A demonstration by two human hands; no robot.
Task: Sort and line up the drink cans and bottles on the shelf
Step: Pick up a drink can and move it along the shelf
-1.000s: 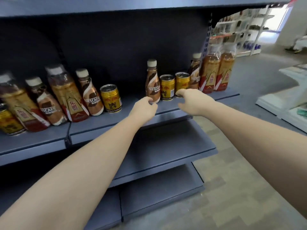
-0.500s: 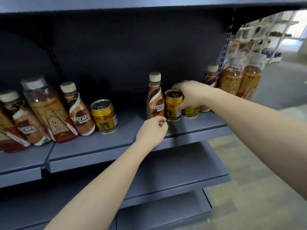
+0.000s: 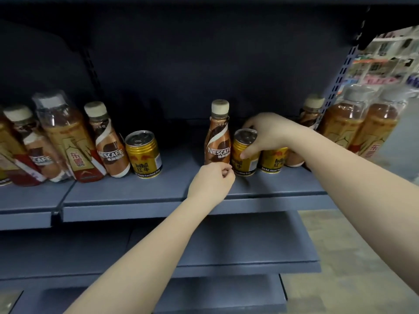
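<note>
Now gripping the gold can point(image 3: 243, 155), just right of the coffee bottle point(image 3: 218, 137).
Right hand point(image 3: 269, 134) curling round it; left hand point(image 3: 212, 181) hovering below, curled, holding nothing; lining up likely starting.

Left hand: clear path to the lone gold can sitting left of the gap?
Probably yes. The left hand is curled, holding nothing, and only bare shelf lies between it and the lone gold can. A coffee bottle touches the can's far side.
</note>
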